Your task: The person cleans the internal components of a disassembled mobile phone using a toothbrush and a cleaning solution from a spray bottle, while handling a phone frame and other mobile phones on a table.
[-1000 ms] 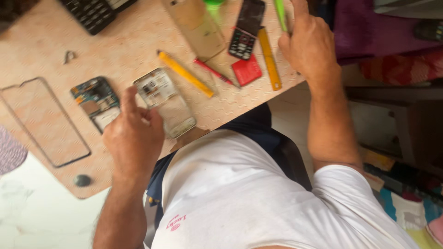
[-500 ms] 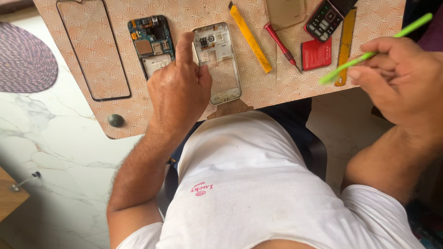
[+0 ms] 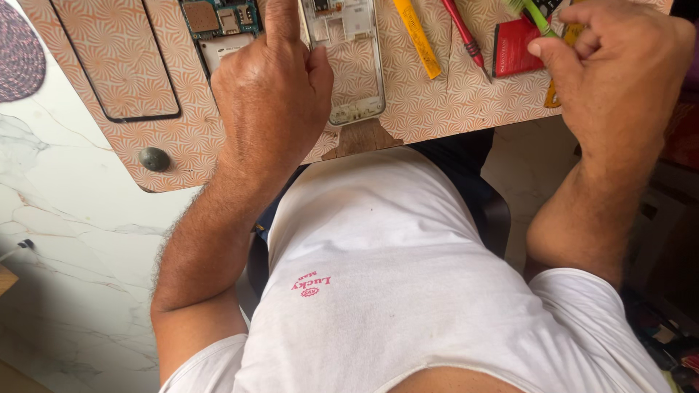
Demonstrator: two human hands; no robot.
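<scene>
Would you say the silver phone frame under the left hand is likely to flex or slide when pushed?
Probably light: the phone frame looks like a thin, stripped shell. It may flex, being mostly open. Lying flat on the board, it could slide unless the left hand pins it.

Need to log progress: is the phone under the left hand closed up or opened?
Opened. The phone frame lies flat by the left hand, its bare inner frame exposed, with the circuit board lying beside it.
</scene>
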